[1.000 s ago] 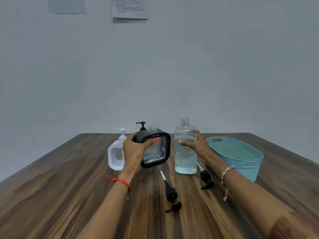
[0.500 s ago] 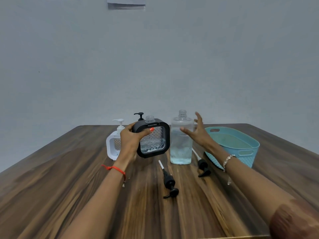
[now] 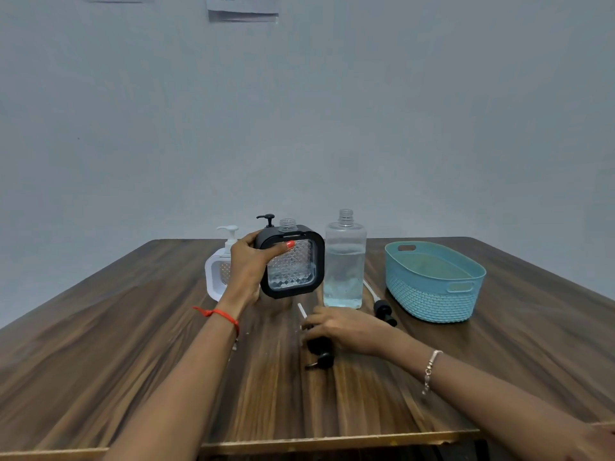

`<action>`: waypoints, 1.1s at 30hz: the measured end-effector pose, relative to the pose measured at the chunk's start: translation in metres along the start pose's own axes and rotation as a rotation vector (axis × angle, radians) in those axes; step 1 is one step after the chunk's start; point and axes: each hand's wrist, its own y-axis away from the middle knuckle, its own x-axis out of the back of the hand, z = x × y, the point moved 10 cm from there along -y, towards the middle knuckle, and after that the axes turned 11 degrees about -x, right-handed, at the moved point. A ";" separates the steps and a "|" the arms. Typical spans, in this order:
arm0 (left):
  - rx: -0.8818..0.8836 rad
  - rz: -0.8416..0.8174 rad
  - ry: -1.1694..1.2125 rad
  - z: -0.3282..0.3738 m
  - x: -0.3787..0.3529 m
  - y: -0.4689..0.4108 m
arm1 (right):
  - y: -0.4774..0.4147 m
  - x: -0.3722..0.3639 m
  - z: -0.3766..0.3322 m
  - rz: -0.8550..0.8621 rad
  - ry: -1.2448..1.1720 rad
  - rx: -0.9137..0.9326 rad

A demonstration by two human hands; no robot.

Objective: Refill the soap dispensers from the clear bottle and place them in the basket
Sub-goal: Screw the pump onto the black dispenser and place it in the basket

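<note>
My left hand (image 3: 248,267) grips the black square dispenser (image 3: 294,269) by its left side and holds it upright just above the table; its neck has no pump. My right hand (image 3: 346,329) lies low on the table with fingers curled over a loose black pump (image 3: 321,359), whose white tube points toward the dispenser. The clear bottle (image 3: 344,267), uncapped and about two-thirds full, stands just right of the dispenser. A white dispenser (image 3: 214,277) with its pump on stands behind my left hand. The teal basket (image 3: 432,294) sits at the right.
A second loose black pump (image 3: 382,307) lies between the clear bottle and the basket. Another black pump head (image 3: 266,219) shows behind the held dispenser; what it sits on is hidden. The wooden table's front edge (image 3: 299,442) is close to me.
My right hand let go of the clear bottle, opened, then came down onto the loose black pump in front of it. My left hand kept holding the black dispenser.
</note>
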 end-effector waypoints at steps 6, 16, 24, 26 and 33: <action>0.000 -0.017 0.000 -0.001 -0.001 0.001 | 0.009 0.105 0.052 0.362 -0.707 -0.349; -0.004 -0.070 0.024 0.003 -0.025 0.006 | -0.011 0.240 0.103 0.823 -1.301 -0.335; -0.012 -0.101 0.063 0.017 -0.040 0.012 | -0.033 0.222 0.095 0.695 -1.189 -0.417; -0.009 -0.099 0.067 0.018 -0.041 0.012 | -0.035 0.212 0.092 0.657 -1.129 -0.438; -0.015 -0.076 0.054 0.023 -0.041 0.010 | -0.037 0.169 0.089 0.496 -0.903 -0.601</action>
